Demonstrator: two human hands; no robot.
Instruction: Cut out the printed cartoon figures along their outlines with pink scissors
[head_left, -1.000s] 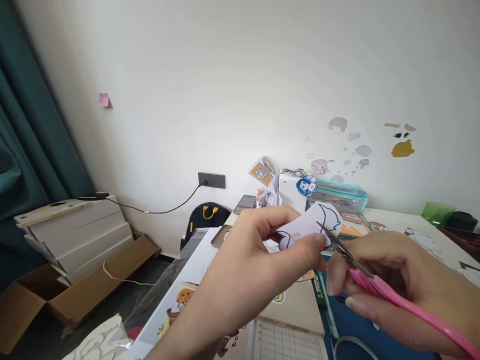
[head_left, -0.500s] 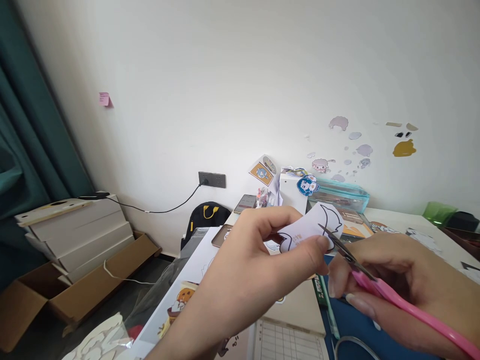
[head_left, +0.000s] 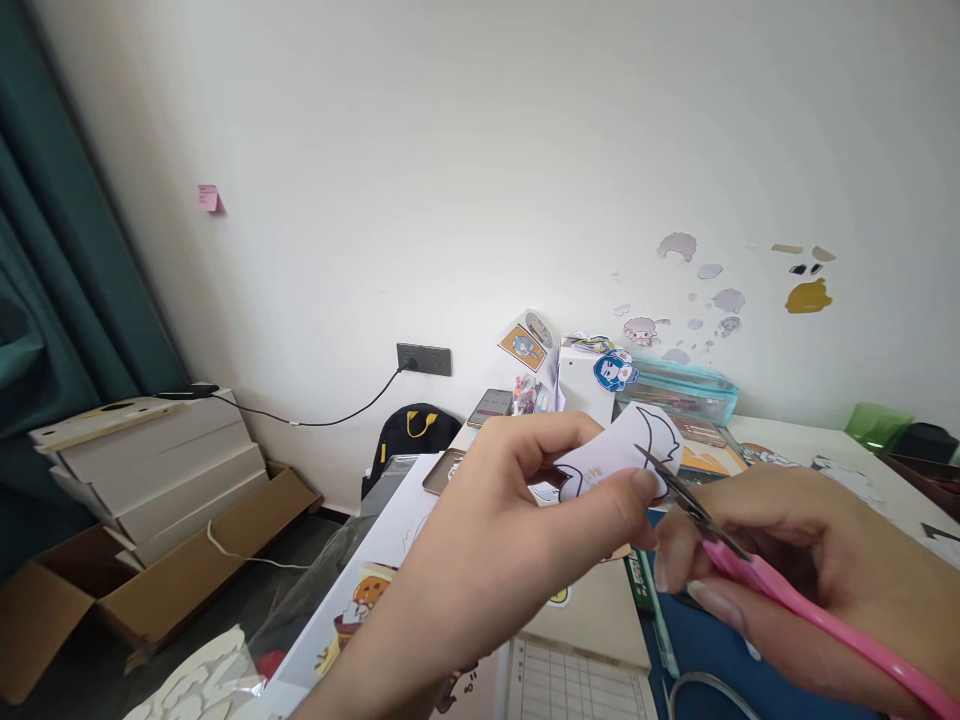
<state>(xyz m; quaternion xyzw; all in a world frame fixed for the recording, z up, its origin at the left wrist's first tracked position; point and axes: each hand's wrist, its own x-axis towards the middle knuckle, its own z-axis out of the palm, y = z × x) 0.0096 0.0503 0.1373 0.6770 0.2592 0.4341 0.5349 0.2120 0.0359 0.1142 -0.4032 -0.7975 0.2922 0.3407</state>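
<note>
Scissors [head_left: 720,545] in our right hand [head_left: 810,570], which grips the pink handles, bite the edge of the paper cutout [head_left: 626,455] that our left hand [head_left: 517,520] pinches above the desk [head_left: 787,435]. We should turn the paper, not the blades, following the black outline, which probably curves here.

The left hand [head_left: 517,530] reaches up from bottom centre, forearm slanting up-right, thumb and fingers pinched together near mid-frame. The right hand [head_left: 810,570] comes in from the lower right — fingers curled shut, knuckles up — just beside it.
</note>
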